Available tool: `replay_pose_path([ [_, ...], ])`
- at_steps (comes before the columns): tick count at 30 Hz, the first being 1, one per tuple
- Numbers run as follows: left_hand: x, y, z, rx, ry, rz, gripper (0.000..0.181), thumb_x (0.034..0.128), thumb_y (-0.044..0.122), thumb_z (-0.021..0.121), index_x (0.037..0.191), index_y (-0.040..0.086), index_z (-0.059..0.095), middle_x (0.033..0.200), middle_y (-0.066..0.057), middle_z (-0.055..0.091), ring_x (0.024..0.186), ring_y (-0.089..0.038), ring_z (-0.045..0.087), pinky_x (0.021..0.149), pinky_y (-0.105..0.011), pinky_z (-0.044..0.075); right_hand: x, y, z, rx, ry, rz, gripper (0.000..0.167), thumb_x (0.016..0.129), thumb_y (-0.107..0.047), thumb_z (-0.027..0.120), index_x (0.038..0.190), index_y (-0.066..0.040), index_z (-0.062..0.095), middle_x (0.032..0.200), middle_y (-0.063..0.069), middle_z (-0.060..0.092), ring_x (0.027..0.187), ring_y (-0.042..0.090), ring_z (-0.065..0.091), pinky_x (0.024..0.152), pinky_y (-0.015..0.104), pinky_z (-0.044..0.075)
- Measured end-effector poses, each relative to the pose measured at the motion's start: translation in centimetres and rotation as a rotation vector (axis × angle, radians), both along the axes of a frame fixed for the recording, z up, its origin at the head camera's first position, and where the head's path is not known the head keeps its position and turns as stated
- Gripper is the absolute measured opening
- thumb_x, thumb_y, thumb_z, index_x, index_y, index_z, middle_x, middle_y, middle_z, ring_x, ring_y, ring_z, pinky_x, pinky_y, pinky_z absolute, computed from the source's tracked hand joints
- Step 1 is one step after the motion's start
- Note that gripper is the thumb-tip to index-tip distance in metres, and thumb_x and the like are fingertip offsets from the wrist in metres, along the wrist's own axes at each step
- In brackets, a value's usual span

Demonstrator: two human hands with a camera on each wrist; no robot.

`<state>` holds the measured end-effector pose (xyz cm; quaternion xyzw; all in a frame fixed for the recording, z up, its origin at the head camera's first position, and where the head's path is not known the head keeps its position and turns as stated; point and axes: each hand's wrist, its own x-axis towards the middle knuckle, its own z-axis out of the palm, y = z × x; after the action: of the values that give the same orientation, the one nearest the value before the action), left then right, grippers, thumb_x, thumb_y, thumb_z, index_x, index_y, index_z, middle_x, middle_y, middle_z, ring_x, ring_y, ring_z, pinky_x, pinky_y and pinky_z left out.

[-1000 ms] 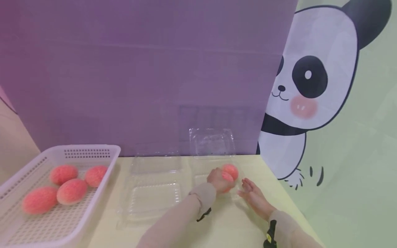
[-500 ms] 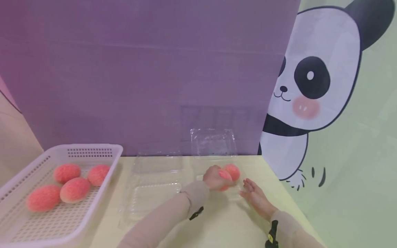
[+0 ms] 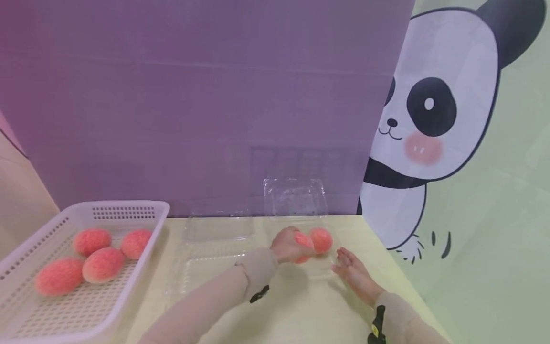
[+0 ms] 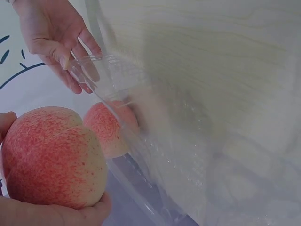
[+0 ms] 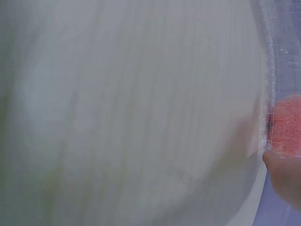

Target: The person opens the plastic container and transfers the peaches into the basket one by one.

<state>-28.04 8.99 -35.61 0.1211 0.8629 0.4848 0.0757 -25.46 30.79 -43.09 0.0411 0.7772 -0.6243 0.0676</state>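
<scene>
My left hand (image 3: pixel 284 243) grips a pink, pale-speckled peach (image 4: pixel 54 157), thumb and fingers on opposite sides of it, over the right-hand clear plastic box. Another peach (image 3: pixel 321 240) sits inside that box, just right of the held one. The box's clear lid (image 3: pixel 295 197) stands raised at the back. Beside the box's right front corner is my right hand (image 3: pixel 356 277), its fingers extended and touching the plastic. In the right wrist view only the tip of a digit (image 5: pixel 282 176) shows at the box wall.
To the left, a white perforated basket (image 3: pixel 161 224) holds several peaches (image 3: pixel 103 264). A second clear box (image 3: pixel 216 258) lies open between basket and right-hand box. A purple backdrop (image 3: pixel 206 105) rises behind the pale table (image 3: pixel 309 315).
My left hand has drawn leftward with its peach, opening a wider view of the peach in the box. My right hand has stayed at the corner.
</scene>
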Motion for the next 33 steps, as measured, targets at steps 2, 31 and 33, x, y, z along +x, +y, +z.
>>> replay_pose_path([
  [2,0.2,-0.4,0.2,0.004,-0.015,0.002,0.071,0.0577,0.029,0.083,0.117,0.002,0.054,0.102,-0.007,0.061,0.092,-0.021,0.057,0.078,-0.037,0.052,0.1,-0.1,0.1,0.004,0.005,0.000,0.070,0.091,-0.005,0.048,0.143,0.007,0.003,0.149,0.027,0.006,0.137,0.042,0.007,0.111,0.051,0.015],
  [31,3.5,-8.6,1.9,-0.037,-0.026,-0.094,0.073,0.0652,0.022,0.076,0.128,0.003,0.046,0.115,-0.011,0.057,0.101,-0.024,0.054,0.084,-0.041,0.050,0.3,-0.2,0.1,0.051,0.011,0.002,0.068,0.091,-0.006,0.048,0.143,0.007,0.004,0.149,0.027,0.009,0.137,0.041,0.010,0.109,0.052,0.020],
  [33,3.6,-9.3,2.0,-0.033,-0.041,-0.090,0.072,0.0660,0.023,0.076,0.129,0.004,0.046,0.113,-0.010,0.057,0.100,-0.024,0.054,0.081,-0.040,0.051,0.2,-0.1,0.1,0.057,0.011,0.001,0.068,0.091,-0.005,0.047,0.143,0.007,0.005,0.149,0.027,0.009,0.138,0.040,0.010,0.110,0.051,0.020],
])
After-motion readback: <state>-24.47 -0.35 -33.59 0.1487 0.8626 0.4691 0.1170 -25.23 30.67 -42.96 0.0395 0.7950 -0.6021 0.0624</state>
